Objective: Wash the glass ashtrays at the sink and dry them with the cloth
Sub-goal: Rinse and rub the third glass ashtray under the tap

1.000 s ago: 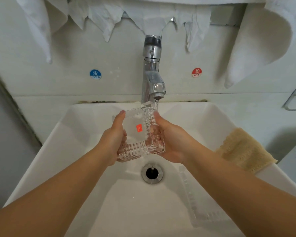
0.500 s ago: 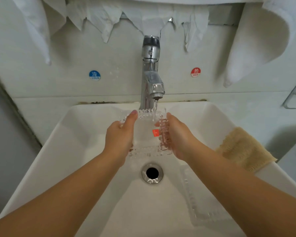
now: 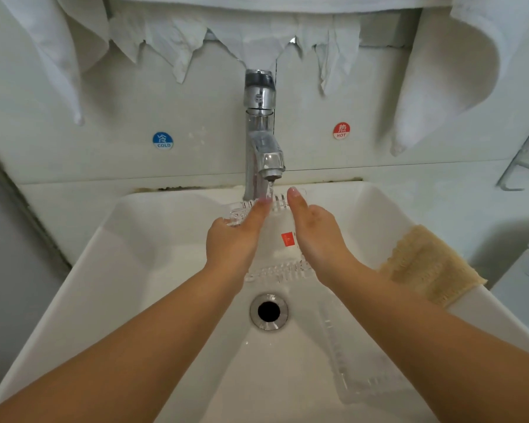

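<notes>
Glass is being rinsed at centre frame: one square ashtray (image 3: 277, 239), bearing a red sticker (image 3: 288, 239), is held under the thin stream from the tap (image 3: 261, 138), above the drain (image 3: 268, 311). It is clamped between the two hands, the left hand (image 3: 232, 239) on its left side and the right hand (image 3: 316, 236) on its right, with the forefingers stretched up to its far rim; how the remaining fingers lie beneath the glass cannot be told.

By the look of it, the task is judged to be in its washing stage. A second ashtray (image 3: 367, 370) is seen lying in the sink (image 3: 153, 270) at lower right, partly hidden by the right forearm; whether it is already washed cannot be told. No drying is under way: the tan cloth (image 3: 431, 264) is left on the sink's right rim, untouched.

Counted: two ashtrays, one tap, one tan cloth, two round temperature labels, blue (image 3: 162, 140) and red (image 3: 341, 130), and several white cloths (image 3: 257, 35) hung along the top of the frame.
</notes>
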Demonstrator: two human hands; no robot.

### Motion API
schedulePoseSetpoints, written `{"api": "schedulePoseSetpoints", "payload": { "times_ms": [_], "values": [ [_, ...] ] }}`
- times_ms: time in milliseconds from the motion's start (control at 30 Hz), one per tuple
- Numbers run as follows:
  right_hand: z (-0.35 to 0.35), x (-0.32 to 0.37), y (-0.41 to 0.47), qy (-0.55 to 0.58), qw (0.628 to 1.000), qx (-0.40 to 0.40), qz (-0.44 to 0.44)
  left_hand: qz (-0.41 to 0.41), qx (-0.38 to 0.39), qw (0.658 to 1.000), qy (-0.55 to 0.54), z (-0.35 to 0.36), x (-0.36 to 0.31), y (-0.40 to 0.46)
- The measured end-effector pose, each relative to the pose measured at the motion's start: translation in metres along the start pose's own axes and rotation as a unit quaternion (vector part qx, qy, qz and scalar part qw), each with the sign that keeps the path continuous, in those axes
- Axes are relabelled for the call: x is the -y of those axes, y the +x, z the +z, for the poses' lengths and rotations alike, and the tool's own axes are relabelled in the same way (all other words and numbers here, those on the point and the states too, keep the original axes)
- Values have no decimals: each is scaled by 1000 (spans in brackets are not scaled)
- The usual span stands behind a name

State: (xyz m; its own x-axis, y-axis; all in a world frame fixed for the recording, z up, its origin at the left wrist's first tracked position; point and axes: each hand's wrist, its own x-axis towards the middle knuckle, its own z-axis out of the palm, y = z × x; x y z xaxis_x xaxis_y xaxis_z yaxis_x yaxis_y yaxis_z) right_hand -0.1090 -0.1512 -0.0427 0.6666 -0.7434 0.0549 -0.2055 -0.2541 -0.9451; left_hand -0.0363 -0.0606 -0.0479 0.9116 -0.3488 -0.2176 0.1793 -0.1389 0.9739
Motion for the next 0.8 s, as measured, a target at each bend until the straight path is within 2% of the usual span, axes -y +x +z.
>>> {"api": "schedulePoseSetpoints", "payload": {
  "times_ms": [167, 300, 533, 667, 800],
  "values": [
    [-2, -2, 2, 39, 999, 4, 34, 4, -1, 1000, 4, 0, 0, 4],
    [-1, 0, -4, -10, 1000, -15, -10, -51, 11, 998, -31, -2, -2, 3],
    [8, 2, -14, -29, 998, 5, -59, -65, -15, 996, -51, -9, -4, 5],
    [-7, 7, 1, 82, 988, 129, 6, 16, -51, 998, -17, -16, -5, 12],
    [-12, 6, 9, 61, 982, 176, -16, 150, -60, 986, 52, -19, -6, 13]
  ]
}}
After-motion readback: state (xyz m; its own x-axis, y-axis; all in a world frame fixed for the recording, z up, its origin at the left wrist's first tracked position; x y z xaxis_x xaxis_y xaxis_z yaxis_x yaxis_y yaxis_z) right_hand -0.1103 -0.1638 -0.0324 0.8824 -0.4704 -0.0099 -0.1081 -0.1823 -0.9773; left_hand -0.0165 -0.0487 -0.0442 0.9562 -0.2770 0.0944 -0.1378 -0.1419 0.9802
